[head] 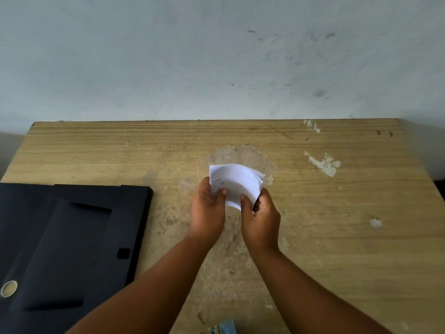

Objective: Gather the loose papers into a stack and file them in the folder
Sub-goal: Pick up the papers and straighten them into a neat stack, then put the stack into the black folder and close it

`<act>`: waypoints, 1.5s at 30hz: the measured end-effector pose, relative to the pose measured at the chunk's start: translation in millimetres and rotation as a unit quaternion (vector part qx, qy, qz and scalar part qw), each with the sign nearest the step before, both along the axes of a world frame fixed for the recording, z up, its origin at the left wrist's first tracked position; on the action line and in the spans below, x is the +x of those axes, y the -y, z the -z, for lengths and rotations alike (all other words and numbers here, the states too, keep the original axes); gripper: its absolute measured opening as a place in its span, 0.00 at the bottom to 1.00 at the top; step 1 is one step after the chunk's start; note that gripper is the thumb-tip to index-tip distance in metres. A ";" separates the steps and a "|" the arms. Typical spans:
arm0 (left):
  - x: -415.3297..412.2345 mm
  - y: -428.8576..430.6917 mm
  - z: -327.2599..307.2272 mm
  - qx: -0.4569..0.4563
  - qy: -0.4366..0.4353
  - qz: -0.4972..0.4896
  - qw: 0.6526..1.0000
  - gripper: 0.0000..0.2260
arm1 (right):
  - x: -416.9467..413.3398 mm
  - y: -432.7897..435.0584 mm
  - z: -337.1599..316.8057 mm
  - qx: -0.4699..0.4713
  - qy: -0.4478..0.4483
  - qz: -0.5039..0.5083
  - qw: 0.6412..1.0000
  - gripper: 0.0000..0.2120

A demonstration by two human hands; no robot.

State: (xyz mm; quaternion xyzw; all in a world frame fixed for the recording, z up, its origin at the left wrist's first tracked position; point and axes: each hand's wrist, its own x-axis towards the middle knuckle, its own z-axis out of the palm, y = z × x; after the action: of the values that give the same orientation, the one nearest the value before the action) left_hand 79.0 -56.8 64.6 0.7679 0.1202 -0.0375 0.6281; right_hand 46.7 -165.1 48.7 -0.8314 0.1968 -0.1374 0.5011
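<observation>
A small stack of white papers (237,180) with faint handwriting is held above the middle of the wooden table (337,237). My left hand (208,213) grips its left lower edge, thumb on top. The right lower edge sits in my right hand (261,219), thumb on the sheets too. The stack bows upward, and its right edge fans out slightly. A black folder (72,239) lies flat on the table's left side, well apart from both hands.
A pale wall (216,56) rises right behind the table's far edge. The tabletop is worn, with white chipped spots (325,163) at the right. A round metal eyelet (9,288) shows on the folder. A bit of patterned cloth (220,327) peeks in at the bottom edge.
</observation>
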 end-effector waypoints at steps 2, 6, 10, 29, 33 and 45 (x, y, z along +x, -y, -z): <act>-3.6 1.6 10.4 0.012 -0.004 0.005 1.000 0.11 | -3.5 -8.4 11.8 -0.011 -0.021 0.015 1.000 0.05; -7.2 -0.9 28.8 0.025 -0.024 0.048 0.998 0.08 | -11.6 -18.7 30.0 -0.042 -0.067 0.016 0.997 0.12; -1.3 -9.0 25.3 0.054 -0.028 0.086 0.994 0.05 | -12.1 -20.6 26.4 -0.048 -0.085 0.013 0.995 0.12; -79.3 -153.2 -57.6 -0.041 -0.140 0.043 0.988 0.10 | -73.7 -71.2 -62.6 0.279 -0.159 -0.167 0.932 0.06; -94.3 -188.6 -63.5 -0.043 -0.140 0.003 0.989 0.08 | -78.0 -103.6 -60.6 0.283 -0.175 -0.180 0.926 0.06; -84.1 -335.6 -42.1 -0.029 -0.190 -0.102 0.976 0.06 | -63.4 -241.5 -32.1 0.065 -0.136 -0.161 0.975 0.08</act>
State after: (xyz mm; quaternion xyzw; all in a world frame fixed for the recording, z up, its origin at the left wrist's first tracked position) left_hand -5.1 278.8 106.7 0.7122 0.3135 -0.1218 0.6161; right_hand -16.7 76.5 80.8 -0.8287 0.1352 0.0723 0.5382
